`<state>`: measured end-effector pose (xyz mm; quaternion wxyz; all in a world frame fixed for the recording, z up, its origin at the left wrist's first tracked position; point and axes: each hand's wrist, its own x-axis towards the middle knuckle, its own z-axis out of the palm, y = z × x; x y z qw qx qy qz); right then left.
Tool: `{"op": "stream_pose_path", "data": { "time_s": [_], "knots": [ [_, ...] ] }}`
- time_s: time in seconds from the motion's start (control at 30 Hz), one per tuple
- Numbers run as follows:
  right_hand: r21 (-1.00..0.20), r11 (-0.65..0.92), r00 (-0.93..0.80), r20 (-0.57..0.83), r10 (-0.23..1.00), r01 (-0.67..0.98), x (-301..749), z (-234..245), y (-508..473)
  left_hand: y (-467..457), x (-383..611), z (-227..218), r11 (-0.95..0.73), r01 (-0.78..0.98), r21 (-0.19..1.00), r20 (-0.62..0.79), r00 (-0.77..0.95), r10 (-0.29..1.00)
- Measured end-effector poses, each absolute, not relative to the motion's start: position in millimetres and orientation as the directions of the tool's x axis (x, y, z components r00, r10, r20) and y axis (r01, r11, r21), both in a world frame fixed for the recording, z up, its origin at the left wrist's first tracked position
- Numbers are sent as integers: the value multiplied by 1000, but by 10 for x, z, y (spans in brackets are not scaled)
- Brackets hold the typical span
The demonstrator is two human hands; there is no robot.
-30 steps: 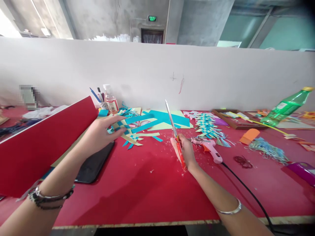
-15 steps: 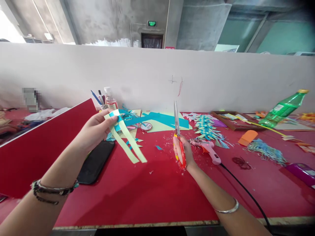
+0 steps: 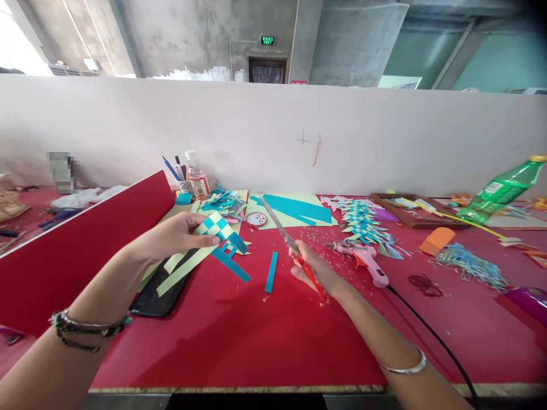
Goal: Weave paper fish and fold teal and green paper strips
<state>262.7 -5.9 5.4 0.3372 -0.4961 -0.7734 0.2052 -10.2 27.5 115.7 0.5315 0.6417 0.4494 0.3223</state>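
Note:
My left hand (image 3: 177, 236) pinches a piece of woven paper (image 3: 216, 228), a blue and pale yellow checkerboard with loose strip ends hanging down. Red-handled scissors (image 3: 305, 267) are gripped in my right hand (image 3: 316, 265), their blades pointing up and left, apart from the weave. Between the two hands a single blue paper strip (image 3: 271, 272) lies on the red table (image 3: 239, 341). Under the left hand is a black phone (image 3: 160, 299), partly covered by the yellow strip ends.
A pink glue gun (image 3: 365, 259) with a black cord lies right of the scissors. Behind it is a finished-looking woven paper piece (image 3: 363, 219). Paper scraps (image 3: 224, 202), a clear bottle (image 3: 198, 176) and a green bottle (image 3: 499, 191) stand or lie farther back. A red board (image 3: 94, 250) leans at left.
My left hand has turned the woven paper, so its yellow ends now point down-left and blue ends right. A blue strip now lies on the table. The scissors have tilted left.

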Motion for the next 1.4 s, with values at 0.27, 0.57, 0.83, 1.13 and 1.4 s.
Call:
{"op": "stream_pose_path", "data": {
  "time_s": [0.27,0.57,0.83,1.13,1.4],
  "knots": [
    [-540,469,-430,208,879,699,2686,232,-85,315,-258,1182,-163,334,928,25,380,924],
    [-555,503,-503,168,848,663,2707,233,-50,399,-313,1175,-563,541,625,28,705,708],
    [-555,489,-515,124,848,672,2727,248,-72,409,-235,1154,-579,465,670,96,719,688],
    [-562,493,-524,122,843,664,2759,224,-61,410,-219,1152,-545,447,709,82,715,694],
    [-562,475,-508,111,854,677,2720,255,-77,371,-139,1163,-515,562,647,7,671,741]
  ]
}}
